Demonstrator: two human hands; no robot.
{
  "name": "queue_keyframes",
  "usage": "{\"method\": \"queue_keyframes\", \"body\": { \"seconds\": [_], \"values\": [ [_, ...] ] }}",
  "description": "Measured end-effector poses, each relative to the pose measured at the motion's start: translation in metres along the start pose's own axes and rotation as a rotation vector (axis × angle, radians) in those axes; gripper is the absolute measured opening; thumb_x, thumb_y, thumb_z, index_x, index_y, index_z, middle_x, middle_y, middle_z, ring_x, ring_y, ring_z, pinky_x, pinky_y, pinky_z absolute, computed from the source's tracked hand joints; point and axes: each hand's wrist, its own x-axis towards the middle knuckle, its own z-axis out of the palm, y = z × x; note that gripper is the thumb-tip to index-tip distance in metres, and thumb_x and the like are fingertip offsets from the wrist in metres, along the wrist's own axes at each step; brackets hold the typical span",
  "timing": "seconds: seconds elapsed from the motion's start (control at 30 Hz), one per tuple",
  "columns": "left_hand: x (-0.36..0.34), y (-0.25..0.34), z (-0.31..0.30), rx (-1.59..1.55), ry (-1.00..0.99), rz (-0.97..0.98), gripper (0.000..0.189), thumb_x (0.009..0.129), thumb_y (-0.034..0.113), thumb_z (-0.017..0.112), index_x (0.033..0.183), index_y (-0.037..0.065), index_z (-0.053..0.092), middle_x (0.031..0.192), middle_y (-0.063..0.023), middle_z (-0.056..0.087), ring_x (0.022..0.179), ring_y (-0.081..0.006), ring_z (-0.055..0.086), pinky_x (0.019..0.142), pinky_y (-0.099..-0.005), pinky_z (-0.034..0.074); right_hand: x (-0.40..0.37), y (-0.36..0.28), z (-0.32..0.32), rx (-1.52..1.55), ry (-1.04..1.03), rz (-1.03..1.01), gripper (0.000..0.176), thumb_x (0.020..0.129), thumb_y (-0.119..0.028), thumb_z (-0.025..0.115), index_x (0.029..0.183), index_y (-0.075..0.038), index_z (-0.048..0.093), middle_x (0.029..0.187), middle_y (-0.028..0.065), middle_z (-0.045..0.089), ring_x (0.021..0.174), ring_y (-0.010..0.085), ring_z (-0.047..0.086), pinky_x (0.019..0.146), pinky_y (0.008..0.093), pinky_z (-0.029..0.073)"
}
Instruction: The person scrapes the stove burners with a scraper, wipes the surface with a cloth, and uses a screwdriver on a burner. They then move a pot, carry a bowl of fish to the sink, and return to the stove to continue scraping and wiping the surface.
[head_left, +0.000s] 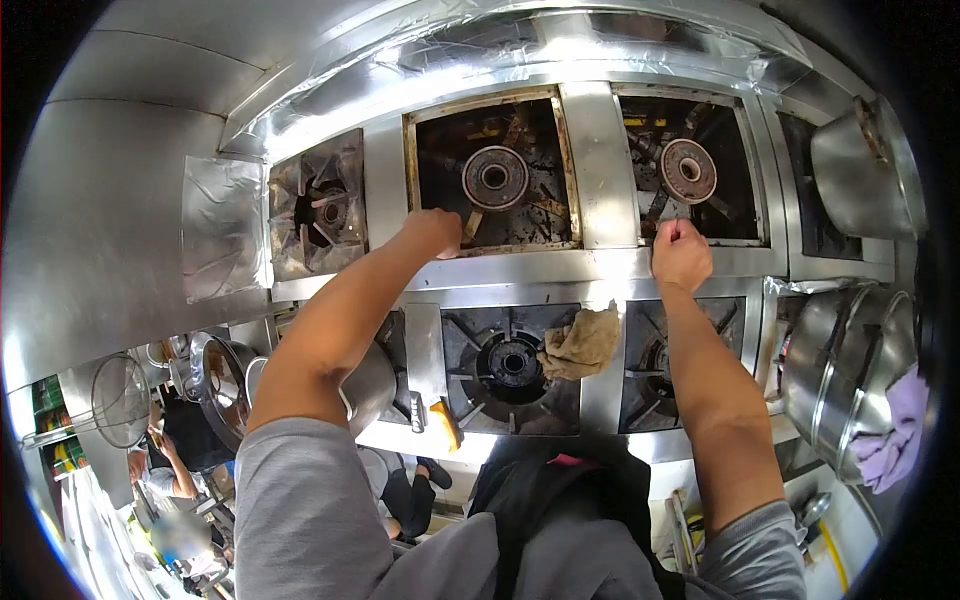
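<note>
My left hand (pixel 435 233) is closed at the lower left corner of an uncovered burner well (pixel 493 175); whatever it may grip is hidden. Over the front edge of the second uncovered well (pixel 689 172), my right hand (pixel 682 255) is curled into a closed shape, its contents too small to make out. Both wells show a round rusty burner and dirty metal parts inside. A crumpled brown cloth (pixel 583 343) lies on the right side of the front middle grate (pixel 512 364), between my forearms.
A cleaver (pixel 426 350) and a yellow-handled tool (pixel 445 426) lie left of the front grate. Large pots (pixel 868 170) stand at the right, with a purple cloth (pixel 890 430) below. A strainer (pixel 120 400) is at left; other people are at lower left.
</note>
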Motion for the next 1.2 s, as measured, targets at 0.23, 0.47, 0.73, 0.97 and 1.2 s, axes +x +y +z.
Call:
{"method": "queue_keyframes", "body": {
  "seconds": [0.23, 0.47, 0.73, 0.97, 1.2],
  "values": [
    [0.019, -0.016, 0.004, -0.213, 0.341, 0.140, 0.043, 0.105, 0.040, 0.056, 0.129, 0.007, 0.071, 0.129, -0.0197, 0.071, 0.118, -0.0388, 0.070, 0.097, -0.0488, 0.058, 0.005, 0.003, 0.002, -0.001, 0.035, -0.013, 0.024, 0.088, -0.025, 0.067, 0.069, -0.010, 0.066, 0.075, 0.0094, 0.071, 0.073, 0.0347, 0.068, 0.066, 0.0490, 0.053],
    [-0.012, -0.002, -0.041, -0.010, 0.009, -0.071, 0.040, 0.104, 0.034, 0.056, 0.130, 0.008, 0.071, 0.132, -0.0179, 0.071, 0.123, -0.0371, 0.068, 0.099, -0.0462, 0.058, 0.002, 0.001, 0.001, 0.007, 0.038, -0.015, 0.022, 0.087, -0.026, 0.067, 0.071, -0.011, 0.067, 0.074, 0.0094, 0.071, 0.072, 0.0353, 0.068, 0.066, 0.0492, 0.053],
    [0.014, -0.017, -0.027, -0.075, -0.129, -0.011, 0.039, 0.108, 0.027, 0.048, 0.139, 0.016, 0.067, 0.126, -0.0139, 0.073, 0.088, -0.0283, 0.077, 0.075, -0.0395, 0.064, 0.000, 0.000, 0.001, 0.015, 0.025, -0.004, 0.020, 0.085, -0.025, 0.070, 0.070, -0.012, 0.066, 0.072, 0.0084, 0.069, 0.071, 0.0341, 0.067, 0.064, 0.0491, 0.053],
    [-0.007, 0.004, -0.048, 0.173, -0.037, 0.053, 0.038, 0.108, 0.027, 0.046, 0.135, 0.015, 0.070, 0.105, -0.0137, 0.078, 0.087, -0.0297, 0.078, 0.074, -0.0423, 0.063, 0.001, 0.005, 0.005, -0.006, 0.048, -0.016, 0.021, 0.086, -0.025, 0.070, 0.070, -0.012, 0.065, 0.071, 0.0078, 0.069, 0.071, 0.0336, 0.067, 0.064, 0.0491, 0.053],
    [0.000, -0.023, -0.023, 0.249, -0.130, 0.124, 0.034, 0.101, 0.017, 0.048, 0.121, 0.011, 0.076, 0.103, -0.0152, 0.078, 0.093, -0.0328, 0.077, 0.076, -0.0474, 0.062, 0.004, 0.001, 0.004, -0.005, 0.044, -0.018, 0.021, 0.085, -0.025, 0.070, 0.069, -0.013, 0.065, 0.071, 0.0075, 0.069, 0.070, 0.0339, 0.067, 0.063, 0.0493, 0.052]
  ]
}}
